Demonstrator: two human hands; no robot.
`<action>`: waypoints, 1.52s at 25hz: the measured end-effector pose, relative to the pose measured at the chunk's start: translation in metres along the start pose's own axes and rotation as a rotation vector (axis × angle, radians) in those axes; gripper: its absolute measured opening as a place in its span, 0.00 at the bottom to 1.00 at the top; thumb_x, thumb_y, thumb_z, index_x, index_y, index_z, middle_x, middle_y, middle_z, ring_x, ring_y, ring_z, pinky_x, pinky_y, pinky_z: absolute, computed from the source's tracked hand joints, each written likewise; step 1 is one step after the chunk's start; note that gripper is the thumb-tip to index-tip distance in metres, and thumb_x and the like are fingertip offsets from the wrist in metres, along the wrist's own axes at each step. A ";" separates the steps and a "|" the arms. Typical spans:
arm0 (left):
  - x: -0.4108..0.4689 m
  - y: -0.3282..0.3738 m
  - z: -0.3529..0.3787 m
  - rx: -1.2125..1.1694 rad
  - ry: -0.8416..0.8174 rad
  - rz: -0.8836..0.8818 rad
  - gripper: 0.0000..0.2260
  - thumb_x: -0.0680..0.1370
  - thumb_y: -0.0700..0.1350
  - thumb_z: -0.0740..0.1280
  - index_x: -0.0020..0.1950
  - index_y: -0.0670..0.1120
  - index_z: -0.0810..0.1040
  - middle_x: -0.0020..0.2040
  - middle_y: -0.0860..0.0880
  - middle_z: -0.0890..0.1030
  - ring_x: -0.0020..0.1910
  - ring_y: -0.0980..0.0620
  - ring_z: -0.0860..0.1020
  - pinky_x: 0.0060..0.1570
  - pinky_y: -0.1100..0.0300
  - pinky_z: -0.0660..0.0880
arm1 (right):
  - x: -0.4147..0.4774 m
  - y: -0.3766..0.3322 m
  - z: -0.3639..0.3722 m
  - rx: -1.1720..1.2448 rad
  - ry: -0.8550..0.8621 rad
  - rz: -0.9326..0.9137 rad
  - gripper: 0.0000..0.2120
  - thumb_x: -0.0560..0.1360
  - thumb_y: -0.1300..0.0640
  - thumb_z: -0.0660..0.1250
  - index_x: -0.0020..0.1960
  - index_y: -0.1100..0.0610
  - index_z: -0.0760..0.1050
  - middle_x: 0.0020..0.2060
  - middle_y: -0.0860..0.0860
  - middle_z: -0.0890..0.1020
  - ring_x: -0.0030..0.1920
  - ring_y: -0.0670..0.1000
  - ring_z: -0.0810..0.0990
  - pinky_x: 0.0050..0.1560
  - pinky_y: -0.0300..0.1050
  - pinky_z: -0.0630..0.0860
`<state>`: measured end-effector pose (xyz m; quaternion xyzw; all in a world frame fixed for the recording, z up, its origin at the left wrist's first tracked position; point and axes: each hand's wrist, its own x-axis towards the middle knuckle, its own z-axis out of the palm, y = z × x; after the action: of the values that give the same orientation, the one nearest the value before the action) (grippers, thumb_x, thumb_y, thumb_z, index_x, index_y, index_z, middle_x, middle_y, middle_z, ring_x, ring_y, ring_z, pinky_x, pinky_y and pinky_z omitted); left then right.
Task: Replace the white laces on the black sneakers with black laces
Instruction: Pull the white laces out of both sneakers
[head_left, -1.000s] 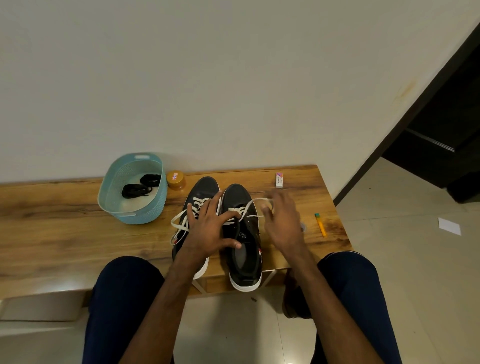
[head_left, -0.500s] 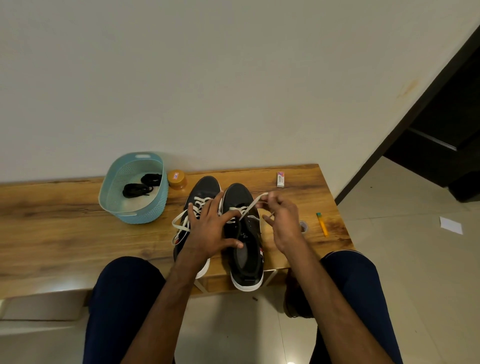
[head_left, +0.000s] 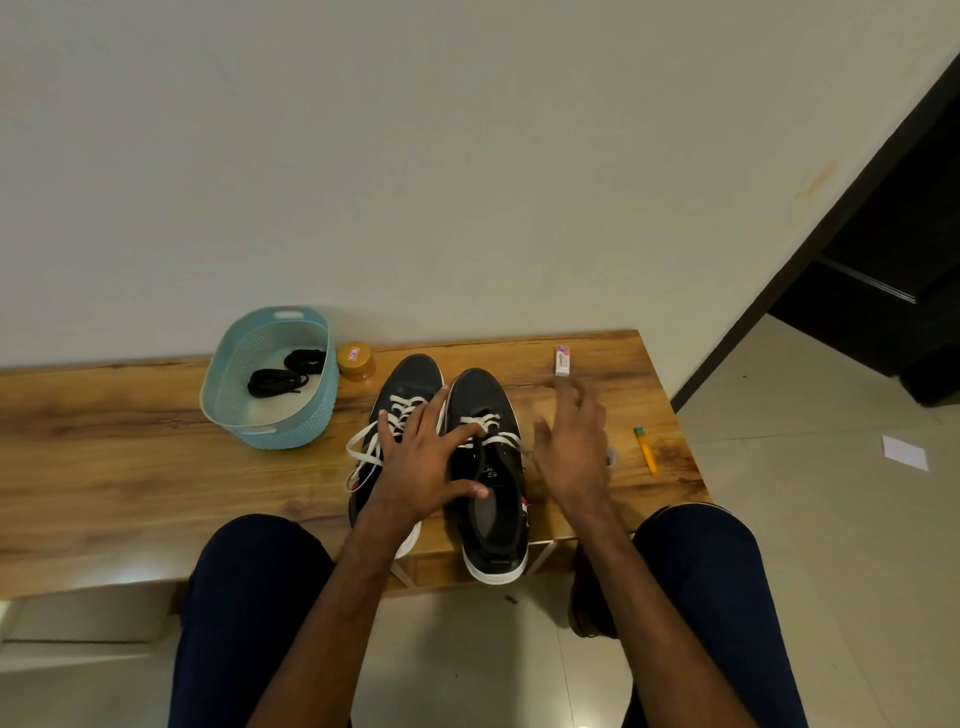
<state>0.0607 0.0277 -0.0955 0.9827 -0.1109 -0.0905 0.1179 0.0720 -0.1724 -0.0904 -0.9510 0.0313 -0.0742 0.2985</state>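
Far left of the fingers, black laces (head_left: 275, 382) lie in a blue basket (head_left: 270, 421), and beside it stands an amber jar (head_left: 356, 359) whose label is unreadable. The left hand (head_left: 426, 457), fingers spread, presses both black sneakers (head_left: 483, 400), white laces (head_left: 400, 410) still threaded and an "S" on one insole. The right hand (head_left: 571, 452) hovers blurred, fingers spread. Beyond it is an eraser (head_left: 562, 360), and to its right a yellow pen (head_left: 647, 453) on the table (head_left: 130, 441).

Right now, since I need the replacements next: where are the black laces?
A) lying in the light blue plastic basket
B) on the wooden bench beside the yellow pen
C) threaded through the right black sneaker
A: both coiled black laces lie on the floor of the light blue plastic basket, with neither hand touching them.
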 end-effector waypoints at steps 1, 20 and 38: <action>0.000 0.000 0.000 0.001 -0.003 -0.001 0.39 0.64 0.77 0.62 0.73 0.65 0.63 0.81 0.49 0.41 0.79 0.43 0.45 0.69 0.30 0.36 | -0.003 -0.006 0.006 0.014 -0.078 -0.110 0.18 0.80 0.54 0.66 0.69 0.50 0.70 0.69 0.51 0.70 0.68 0.52 0.68 0.65 0.53 0.71; 0.004 0.010 -0.009 -0.200 0.171 -0.086 0.26 0.82 0.57 0.59 0.78 0.54 0.60 0.78 0.50 0.61 0.77 0.49 0.59 0.75 0.41 0.42 | -0.001 0.000 0.006 0.207 -0.052 0.160 0.16 0.82 0.47 0.61 0.67 0.54 0.73 0.63 0.51 0.76 0.65 0.52 0.72 0.61 0.50 0.73; 0.029 0.026 0.013 0.059 0.141 -0.030 0.11 0.83 0.50 0.59 0.63 0.49 0.72 0.60 0.49 0.73 0.57 0.50 0.74 0.51 0.54 0.77 | -0.023 -0.011 0.011 -0.175 -0.336 -0.112 0.24 0.79 0.40 0.63 0.69 0.52 0.71 0.63 0.51 0.73 0.63 0.53 0.70 0.57 0.50 0.72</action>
<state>0.0807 -0.0072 -0.1061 0.9912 -0.0902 -0.0196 0.0949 0.0509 -0.1552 -0.0959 -0.9725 -0.0658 0.0719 0.2113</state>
